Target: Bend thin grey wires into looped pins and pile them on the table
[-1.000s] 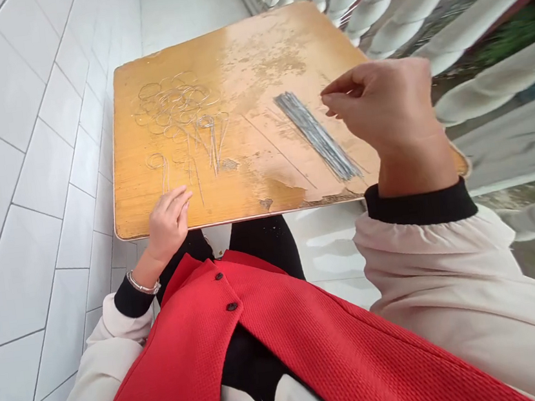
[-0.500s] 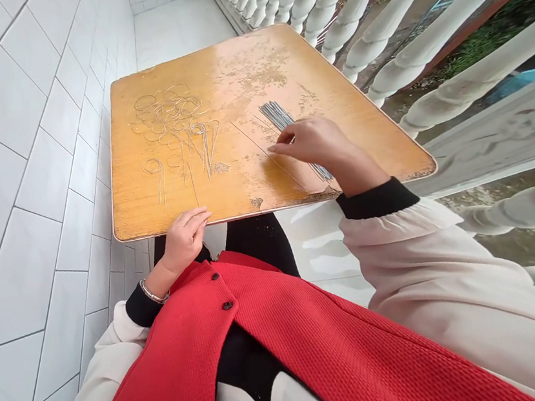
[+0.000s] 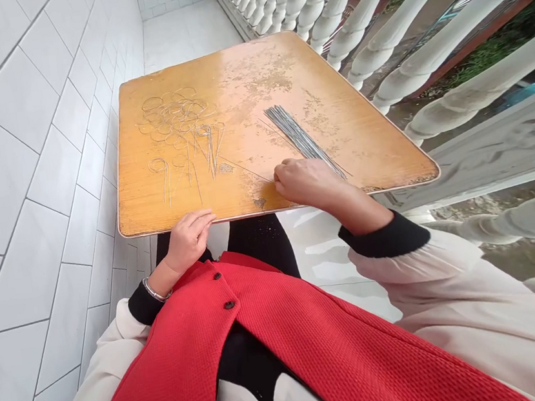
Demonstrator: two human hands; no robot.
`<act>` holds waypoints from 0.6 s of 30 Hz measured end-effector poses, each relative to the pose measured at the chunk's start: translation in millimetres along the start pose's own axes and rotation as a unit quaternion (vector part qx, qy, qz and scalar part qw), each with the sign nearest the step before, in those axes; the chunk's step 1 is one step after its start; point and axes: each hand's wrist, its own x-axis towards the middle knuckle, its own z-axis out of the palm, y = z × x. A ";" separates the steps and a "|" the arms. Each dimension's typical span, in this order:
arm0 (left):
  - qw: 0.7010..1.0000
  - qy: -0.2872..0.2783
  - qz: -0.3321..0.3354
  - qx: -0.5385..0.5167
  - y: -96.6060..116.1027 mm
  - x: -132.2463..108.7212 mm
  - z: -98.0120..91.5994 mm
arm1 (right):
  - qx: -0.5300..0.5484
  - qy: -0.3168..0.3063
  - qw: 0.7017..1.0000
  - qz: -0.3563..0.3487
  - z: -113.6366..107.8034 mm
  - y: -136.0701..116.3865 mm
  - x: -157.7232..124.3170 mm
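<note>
A worn wooden board (image 3: pixel 347 132) lies across my lap. A bundle of straight thin wires (image 3: pixel 296 135) rests on its right half. My right hand (image 3: pixel 307 182) is closed near the board's front edge, pinching one thin wire (image 3: pixel 244 167) that runs away to the upper left. A pile of bent wire loops (image 3: pixel 179 117) and several looped stems (image 3: pixel 189 164) lie on the left half. My left hand (image 3: pixel 189 236) rests at the board's front edge below them, fingers loosely curled, holding nothing I can see.
A white tiled wall (image 3: pixel 19 127) runs along the left. White balusters (image 3: pixel 370 5) and a rail stand close on the right. White tiled floor (image 3: pixel 178 29) stretches beyond the board. A red vest (image 3: pixel 267 356) covers my lap.
My right hand came down from above the straight wires, reached across them, then drew back to the front edge with one wire. My left hand slid slightly off the board's edge.
</note>
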 end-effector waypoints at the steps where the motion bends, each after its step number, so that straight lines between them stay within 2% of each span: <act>1: 1.000 -0.001 0.003 0.003 0.1 -0.8 -0.4 | 0.002 -0.002 1.000 -0.001 1.8 -0.5 -5.3; 5: 0.999 -0.022 0.021 0.020 1.1 3.4 -3.2 | 0.001 -0.003 1.000 -0.010 6.9 4.4 -8.6; 7: 0.996 -0.070 0.034 0.046 2.6 18.5 -2.8 | -0.017 -0.012 0.999 -0.032 6.6 8.0 -2.5; 8: 0.990 -0.114 0.039 0.067 3.8 30.8 -0.8 | -0.029 -0.019 0.998 -0.047 5.6 9.4 0.9; 11: 0.947 -0.288 0.048 0.136 9.2 81.1 14.6 | -0.049 -0.041 0.995 -0.081 0.5 12.2 8.1; 13: 0.913 -0.362 0.056 0.180 14.0 115.6 30.1 | -0.040 -0.056 0.994 -0.089 -2.2 13.4 7.6; 15: 0.881 -0.423 0.077 0.198 20.2 140.9 43.4 | -0.022 -0.067 0.993 -0.091 -2.6 14.0 2.1; 18: 0.856 -0.464 0.108 0.203 31.2 156.3 49.7 | 0.009 -0.060 0.996 -0.071 2.1 11.9 -12.3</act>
